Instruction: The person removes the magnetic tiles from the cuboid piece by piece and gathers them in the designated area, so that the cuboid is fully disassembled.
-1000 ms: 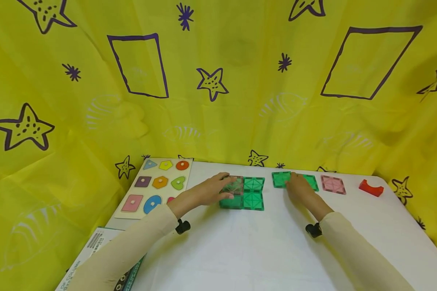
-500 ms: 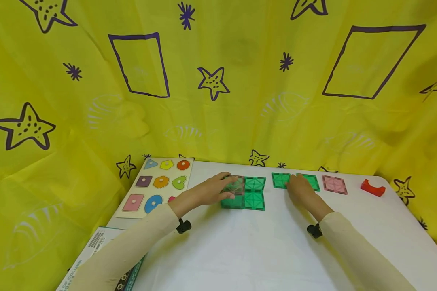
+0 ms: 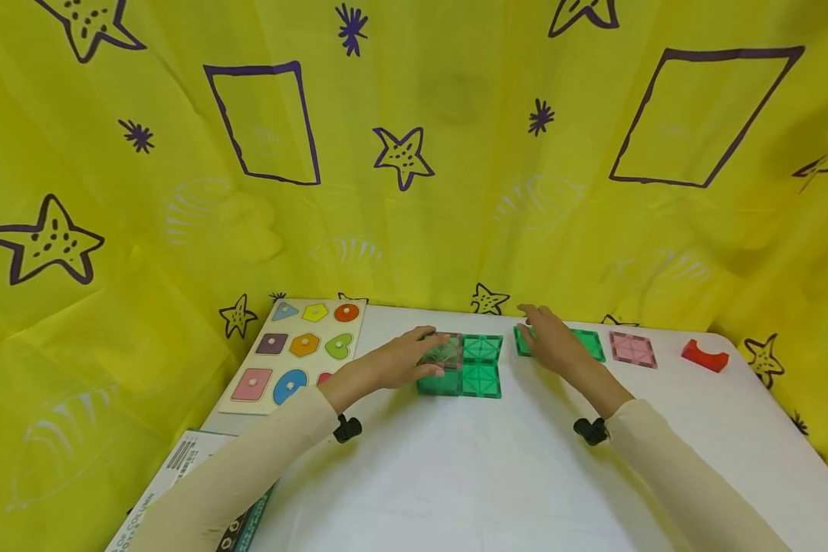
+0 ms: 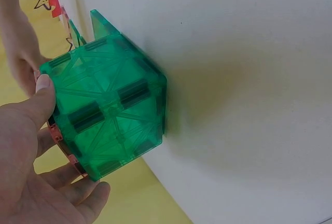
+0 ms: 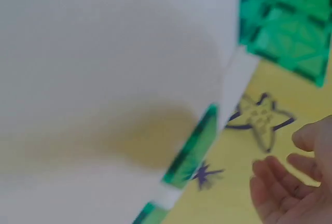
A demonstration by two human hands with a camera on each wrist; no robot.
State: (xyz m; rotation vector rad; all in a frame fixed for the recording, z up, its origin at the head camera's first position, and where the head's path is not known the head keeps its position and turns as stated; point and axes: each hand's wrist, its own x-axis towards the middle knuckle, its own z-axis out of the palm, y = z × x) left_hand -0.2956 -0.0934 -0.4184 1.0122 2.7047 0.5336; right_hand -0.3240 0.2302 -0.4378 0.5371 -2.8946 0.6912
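Note:
My left hand grips a see-through structure of magnetic tiles, green with a pink tile at its left. In the left wrist view, the thumb lies at the edge of the green panels and the fingers reach round the pink-edged side. An upright green tile stands at the structure's back right. My right hand, fingers loosely spread and holding nothing, is over a flat green magnetic tile that it partly covers. The right wrist view has this hand apart from the tiles.
Right of my right hand lie another green tile, a pink tile and a red arch block. A shape puzzle board is at the left, with a box in front. Yellow curtain hangs behind the white table.
My right hand has lifted from between the two flat green tiles, moved left and back, and spread its fingers. The left hand and tile structure have stayed in place.

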